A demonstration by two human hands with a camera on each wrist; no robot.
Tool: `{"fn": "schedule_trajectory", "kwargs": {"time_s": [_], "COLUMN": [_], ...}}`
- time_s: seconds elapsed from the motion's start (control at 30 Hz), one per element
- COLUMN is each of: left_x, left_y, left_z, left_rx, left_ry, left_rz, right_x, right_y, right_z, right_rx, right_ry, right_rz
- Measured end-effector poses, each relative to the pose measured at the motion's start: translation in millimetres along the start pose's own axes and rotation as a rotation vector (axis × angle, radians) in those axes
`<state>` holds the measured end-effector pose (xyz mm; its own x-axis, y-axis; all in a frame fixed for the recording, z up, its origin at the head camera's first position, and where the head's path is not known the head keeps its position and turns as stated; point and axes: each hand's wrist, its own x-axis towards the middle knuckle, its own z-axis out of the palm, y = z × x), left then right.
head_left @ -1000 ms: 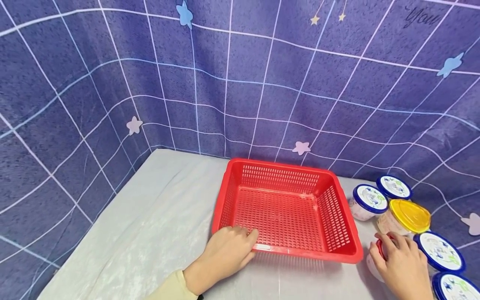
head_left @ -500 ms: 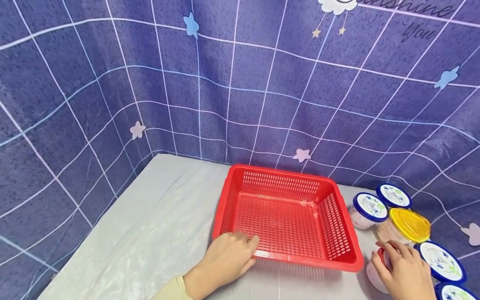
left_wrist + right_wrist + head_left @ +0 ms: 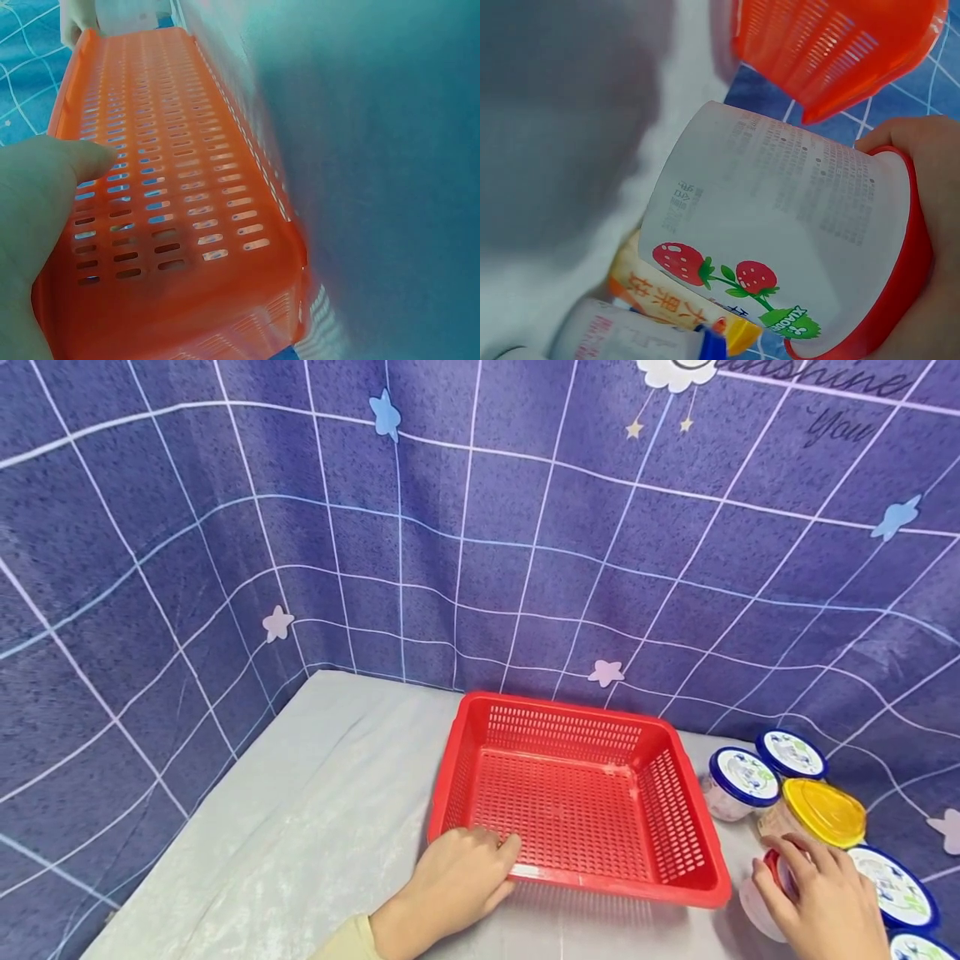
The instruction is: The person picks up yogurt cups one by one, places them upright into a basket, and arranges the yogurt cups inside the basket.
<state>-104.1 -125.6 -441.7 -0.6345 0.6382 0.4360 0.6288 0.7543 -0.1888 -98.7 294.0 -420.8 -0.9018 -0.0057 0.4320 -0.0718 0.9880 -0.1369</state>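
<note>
My left hand (image 3: 461, 872) grips the near rim of a red perforated plastic basket (image 3: 555, 802), thumb over the outer wall in the left wrist view. To the basket's right, my right hand (image 3: 828, 902) holds a translucent plastic tub (image 3: 772, 202) from above, fingers around its red lid (image 3: 907, 277). Strawberries and small print mark the tub's side. Whether its base touches the table cannot be told. Just behind that hand is a yellow-lidded tub (image 3: 821, 810). The basket has nothing in it.
Blue-lidded tubs stand along the right side: one by the basket (image 3: 742, 781), one behind it (image 3: 791, 756), and more blue lids (image 3: 892, 885) beyond my right hand. A pale cloth (image 3: 337, 777) covers the table. A blue grid-patterned curtain (image 3: 525, 527) hangs behind and left.
The head view has tilted up slightly, so the scene sits lower in it. My right hand and the red-lidded tub have shifted slightly right; the left hand keeps its grip on the rim.
</note>
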Motion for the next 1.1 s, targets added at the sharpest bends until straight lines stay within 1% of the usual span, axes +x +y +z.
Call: {"fn": "schedule_trajectory", "kwargs": {"time_s": [0.07, 0.13, 0.3, 0.4, 0.53, 0.8, 1.1], "left_x": [-0.3, -0.3, 0.7, 1.1, 1.6, 2.3, 2.4], "left_y": [0.0, 0.2, 1.0, 0.9, 0.2, -0.3, 0.0], "left_z": [0.4, 0.6, 0.4, 0.6, 1.0, 0.6, 1.2], "left_rx": [0.000, -0.004, -0.006, -0.007, -0.009, -0.009, -0.014], "left_ry": [0.000, 0.003, 0.011, 0.019, 0.024, 0.018, 0.034], "left_rz": [-0.001, -0.002, -0.001, -0.002, -0.005, -0.010, -0.008], "right_x": [1.4, 3.1, 6.6, 10.0, 15.2, 22.7, 29.5], "right_y": [-2.6, -4.6, -6.8, -6.7, -7.5, -9.8, -14.7], "right_z": [-2.1, -4.3, -9.8, -13.3, -18.6, -25.2, -28.8], "right_rx": [-0.011, -0.016, 0.013, 0.039, 0.056, 0.081, 0.071], "right_ry": [-0.011, -0.003, 0.071, 0.123, 0.171, 0.217, 0.231], "right_rz": [0.010, 0.002, -0.055, -0.104, -0.160, -0.209, -0.226]}}
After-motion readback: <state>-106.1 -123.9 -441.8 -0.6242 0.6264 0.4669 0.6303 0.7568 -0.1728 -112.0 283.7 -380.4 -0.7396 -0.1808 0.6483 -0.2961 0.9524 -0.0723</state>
